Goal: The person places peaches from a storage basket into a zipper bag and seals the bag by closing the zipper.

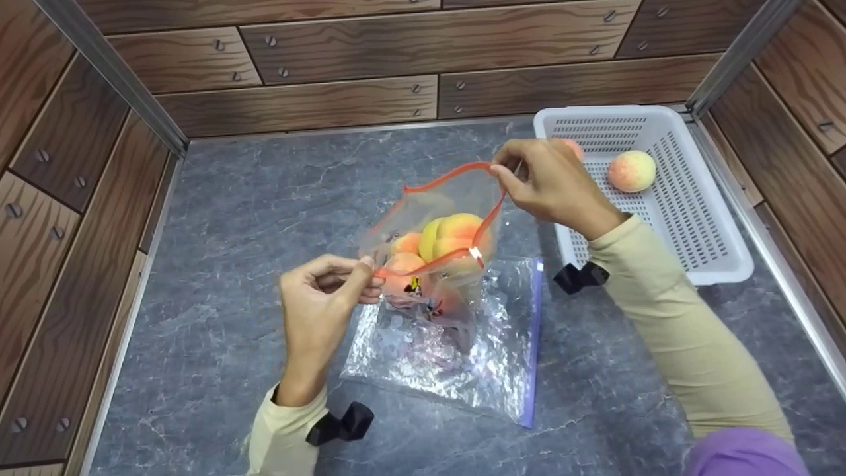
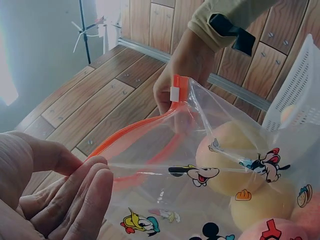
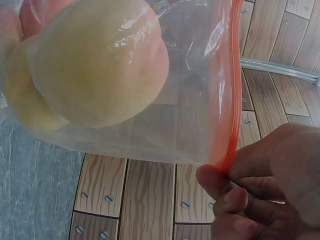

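A clear zip bag [image 1: 436,198] with an orange rim and cartoon prints hangs between both hands, its mouth spread apart. Several peaches [image 1: 458,231] lie inside it. My left hand [image 1: 324,297] pinches the left end of the rim between thumb and fingers. At the far right corner, my right hand [image 1: 552,185] pinches the rim with thumb and forefinger. A white slider [image 2: 174,94] sits on the orange zip [image 2: 130,135]. In the right wrist view, a large yellow-pink peach [image 3: 100,65] presses against the plastic near the orange edge [image 3: 227,100].
Below the held bag, a second clear bag [image 1: 502,370] with a purple zip lies flat on the grey marbled table [image 1: 218,264]. A white perforated basket [image 1: 720,231] at the right holds a peach [image 1: 632,171] and another partly hidden one. Wood-patterned walls [image 1: 370,46] surround the table.
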Available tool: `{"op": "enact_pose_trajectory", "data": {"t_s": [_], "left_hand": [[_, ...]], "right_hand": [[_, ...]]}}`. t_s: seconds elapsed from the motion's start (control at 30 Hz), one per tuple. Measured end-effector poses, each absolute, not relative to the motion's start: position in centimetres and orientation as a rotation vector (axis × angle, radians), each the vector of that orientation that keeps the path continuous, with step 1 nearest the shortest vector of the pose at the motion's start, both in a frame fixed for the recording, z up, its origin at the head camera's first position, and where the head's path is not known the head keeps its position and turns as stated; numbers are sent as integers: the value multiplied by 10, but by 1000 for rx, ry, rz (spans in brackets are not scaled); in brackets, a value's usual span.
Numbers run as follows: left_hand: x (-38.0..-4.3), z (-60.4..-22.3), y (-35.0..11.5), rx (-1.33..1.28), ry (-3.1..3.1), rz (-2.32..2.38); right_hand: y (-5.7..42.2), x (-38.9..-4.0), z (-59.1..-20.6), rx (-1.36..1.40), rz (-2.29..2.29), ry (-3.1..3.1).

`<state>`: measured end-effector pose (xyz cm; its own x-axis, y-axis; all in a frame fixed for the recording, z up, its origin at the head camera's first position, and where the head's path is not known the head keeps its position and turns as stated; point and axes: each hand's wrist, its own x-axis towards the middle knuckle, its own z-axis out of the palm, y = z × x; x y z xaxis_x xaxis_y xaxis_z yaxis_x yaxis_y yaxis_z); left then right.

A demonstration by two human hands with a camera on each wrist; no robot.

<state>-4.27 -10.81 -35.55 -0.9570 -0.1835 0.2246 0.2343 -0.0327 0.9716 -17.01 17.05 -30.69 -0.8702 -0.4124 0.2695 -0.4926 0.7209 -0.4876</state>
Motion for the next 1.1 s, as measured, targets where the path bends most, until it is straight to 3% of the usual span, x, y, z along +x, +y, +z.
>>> {"op": "enact_pose_trajectory", "data": {"t_s": [0.3, 0.53, 0.8, 1.1], "left_hand": [[-38, -365, -115, -79, -2094, -2066], [-48, -359, -135, -123, -2281, -1778], [-112, -337, -146, -557, -2296, -1315], [-166, -338, -129, -953, -2514, -1525]], "right_hand": [[171, -170, -313, 765, 860, -2737], [171, -168, -315, 765, 885, -2734], [175, -168, -318, 747, 915, -2724], [176, -166, -320, 754, 974, -2711]]}}
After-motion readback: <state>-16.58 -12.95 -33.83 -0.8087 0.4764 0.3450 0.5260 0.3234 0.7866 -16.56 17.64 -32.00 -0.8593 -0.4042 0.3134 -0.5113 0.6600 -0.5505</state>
